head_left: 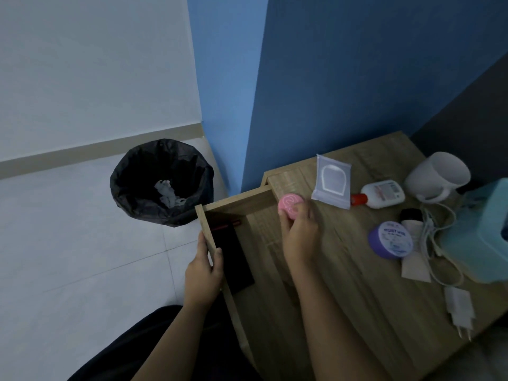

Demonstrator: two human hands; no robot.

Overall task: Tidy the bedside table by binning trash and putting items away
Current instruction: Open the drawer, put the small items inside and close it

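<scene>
- Right hand (298, 237): grip closed around a round pink case (290, 204), held just above the desk (357, 284).
- Left hand (203, 273): grip clamped on the open drawer (209, 229) front edge.
- Left of that grip, a bin (162, 182) on the floor.

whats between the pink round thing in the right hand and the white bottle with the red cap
In the head view, a pale wipes packet lies flat on the tabletop between the pink tin and the white bottle.

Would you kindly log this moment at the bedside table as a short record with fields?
left hand: grips front panel of the open drawer
right hand: holds pink round case over the table's edge
drawer contents: dark flat item
bin: black liner, crumpled paper inside
tabletop: wipes pack, lotion bottle, purple jar, mug, charger
</scene>
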